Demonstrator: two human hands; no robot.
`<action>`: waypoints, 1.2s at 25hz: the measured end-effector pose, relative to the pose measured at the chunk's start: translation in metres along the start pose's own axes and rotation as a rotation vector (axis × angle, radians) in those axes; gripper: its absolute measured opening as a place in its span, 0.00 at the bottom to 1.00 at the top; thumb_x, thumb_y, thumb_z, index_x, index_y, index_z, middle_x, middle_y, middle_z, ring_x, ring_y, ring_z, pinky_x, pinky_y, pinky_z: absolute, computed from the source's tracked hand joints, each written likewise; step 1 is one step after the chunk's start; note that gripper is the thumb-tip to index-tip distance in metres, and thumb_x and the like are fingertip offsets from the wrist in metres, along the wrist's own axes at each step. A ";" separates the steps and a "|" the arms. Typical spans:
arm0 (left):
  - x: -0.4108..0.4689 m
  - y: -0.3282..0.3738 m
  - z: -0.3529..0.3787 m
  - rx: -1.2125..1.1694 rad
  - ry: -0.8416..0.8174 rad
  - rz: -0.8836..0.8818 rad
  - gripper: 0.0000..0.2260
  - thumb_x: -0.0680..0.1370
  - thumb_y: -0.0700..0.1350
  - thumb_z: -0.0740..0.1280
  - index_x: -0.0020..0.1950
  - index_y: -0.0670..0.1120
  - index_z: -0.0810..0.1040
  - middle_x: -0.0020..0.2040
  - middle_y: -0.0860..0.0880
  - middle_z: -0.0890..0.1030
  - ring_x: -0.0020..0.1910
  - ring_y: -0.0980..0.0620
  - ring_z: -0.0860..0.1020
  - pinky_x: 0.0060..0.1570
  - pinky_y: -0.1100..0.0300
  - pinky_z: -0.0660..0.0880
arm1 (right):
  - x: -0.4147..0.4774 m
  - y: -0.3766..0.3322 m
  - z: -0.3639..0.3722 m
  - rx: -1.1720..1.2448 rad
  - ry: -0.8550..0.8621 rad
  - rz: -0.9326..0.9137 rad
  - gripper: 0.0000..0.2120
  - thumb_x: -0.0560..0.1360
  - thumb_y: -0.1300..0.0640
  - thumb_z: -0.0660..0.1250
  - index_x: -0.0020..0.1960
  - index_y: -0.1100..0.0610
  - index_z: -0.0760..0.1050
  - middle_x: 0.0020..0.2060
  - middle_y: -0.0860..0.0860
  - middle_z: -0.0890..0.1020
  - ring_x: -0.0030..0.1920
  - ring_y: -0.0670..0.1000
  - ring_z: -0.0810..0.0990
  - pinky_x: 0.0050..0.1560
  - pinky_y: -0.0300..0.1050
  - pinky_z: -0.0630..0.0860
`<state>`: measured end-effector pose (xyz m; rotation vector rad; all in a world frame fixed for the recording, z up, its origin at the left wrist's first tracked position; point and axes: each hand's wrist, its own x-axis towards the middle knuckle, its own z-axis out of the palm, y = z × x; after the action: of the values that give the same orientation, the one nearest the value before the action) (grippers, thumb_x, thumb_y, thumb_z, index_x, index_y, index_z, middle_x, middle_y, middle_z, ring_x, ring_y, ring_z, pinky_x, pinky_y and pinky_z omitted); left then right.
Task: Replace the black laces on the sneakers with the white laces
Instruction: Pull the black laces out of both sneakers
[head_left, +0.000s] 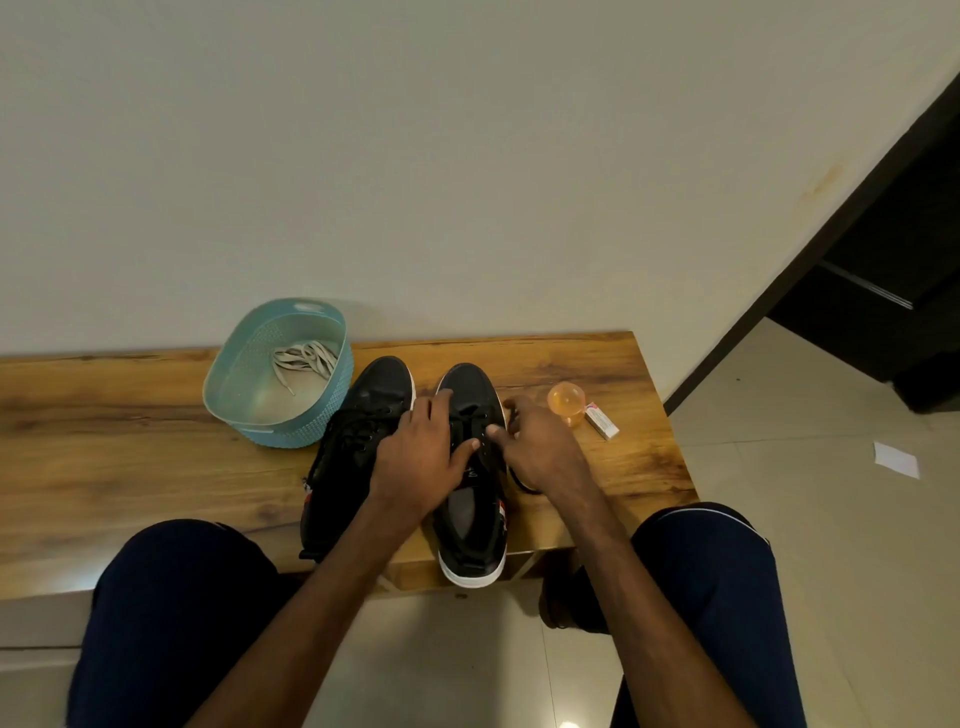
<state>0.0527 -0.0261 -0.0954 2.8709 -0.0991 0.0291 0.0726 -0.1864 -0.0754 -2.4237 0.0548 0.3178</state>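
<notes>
Black lace (480, 415) threaded through the right sneaker (470, 525), one loose loop out beside the shoe. Right grip (540, 447) curled at the eyelets, seemingly pinching that lace; black on black, so exact hold hard to confirm. Left grip (421, 457) open, fingers spread flat, pressing the same shoe down. Left sneaker (363, 415) just beside, laced in black. Both on the tabletop (130, 441), toes to the wall, right heel overhanging the near edge.

Likely trouble: heel tipping off that edge under a hard tug with the left grip slack; lace tip snagging in an eyelet; loose loop catching on fingers. White laces (306, 361) heaped in the blue basket (223, 379) behind the left sneaker, possibly tangled on pickup. Orange ball (566, 402) and small box (602, 420) near the right grip, easy to knock.

Hidden: most eyelets under both hands, so number standing empty impossible to tell; left sneaker's heel behind the left forearm.
</notes>
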 end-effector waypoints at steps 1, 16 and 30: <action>0.004 -0.002 0.000 0.019 -0.030 0.033 0.31 0.80 0.61 0.61 0.77 0.47 0.58 0.67 0.46 0.70 0.62 0.46 0.75 0.47 0.51 0.78 | -0.001 0.000 0.005 -0.004 -0.044 -0.005 0.21 0.77 0.48 0.68 0.67 0.55 0.70 0.57 0.53 0.81 0.57 0.54 0.79 0.56 0.52 0.78; 0.024 0.001 0.015 -0.221 -0.066 -0.065 0.10 0.79 0.47 0.66 0.60 0.49 0.75 0.60 0.47 0.74 0.48 0.48 0.79 0.44 0.56 0.76 | -0.011 -0.006 0.022 0.024 -0.060 -0.045 0.18 0.76 0.58 0.63 0.64 0.58 0.64 0.49 0.57 0.79 0.46 0.57 0.80 0.43 0.51 0.77; 0.025 -0.002 0.016 -0.814 0.044 -0.478 0.07 0.83 0.45 0.61 0.58 0.44 0.73 0.54 0.45 0.78 0.48 0.47 0.80 0.40 0.49 0.81 | -0.007 0.000 0.034 -0.150 -0.060 -0.056 0.09 0.80 0.58 0.58 0.55 0.61 0.74 0.49 0.59 0.81 0.47 0.59 0.79 0.42 0.45 0.70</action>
<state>0.0779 -0.0298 -0.1106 2.0149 0.4727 -0.0344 0.0584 -0.1651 -0.0991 -2.5567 -0.0657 0.3807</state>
